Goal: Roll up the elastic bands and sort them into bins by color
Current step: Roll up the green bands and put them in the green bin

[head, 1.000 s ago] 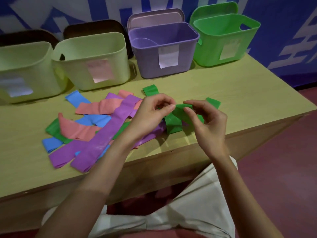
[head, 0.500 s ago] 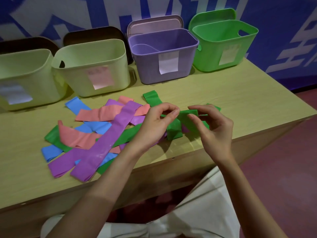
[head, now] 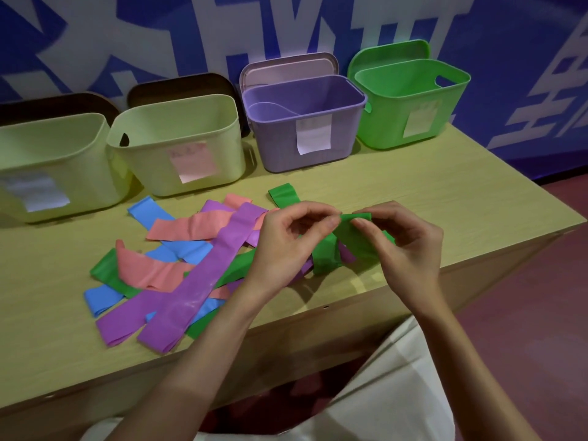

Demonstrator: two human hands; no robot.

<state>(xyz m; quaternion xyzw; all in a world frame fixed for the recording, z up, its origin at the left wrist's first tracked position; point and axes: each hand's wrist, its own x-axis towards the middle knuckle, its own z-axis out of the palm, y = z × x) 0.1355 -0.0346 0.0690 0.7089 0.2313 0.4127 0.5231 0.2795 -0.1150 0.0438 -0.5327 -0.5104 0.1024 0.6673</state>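
**Table, bins and bands**

We see a light wooden table (head: 445, 198). Along its far edge stand four bins: two pale yellow bins (head: 47, 154) (head: 178, 135), a purple bin (head: 305, 106) and a green bin (head: 410, 87). Nearer us, a loose pile of bands (head: 191, 265) lies flat on the top: purple, pink, blue and green, overlapping.

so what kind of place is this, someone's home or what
Probably not a home: it looks like a staged sorting station. A plain wooden table stands against a blue printed banner, with a row of labelled bins lined up behind loose bands. The red floor suggests a workroom or hall.
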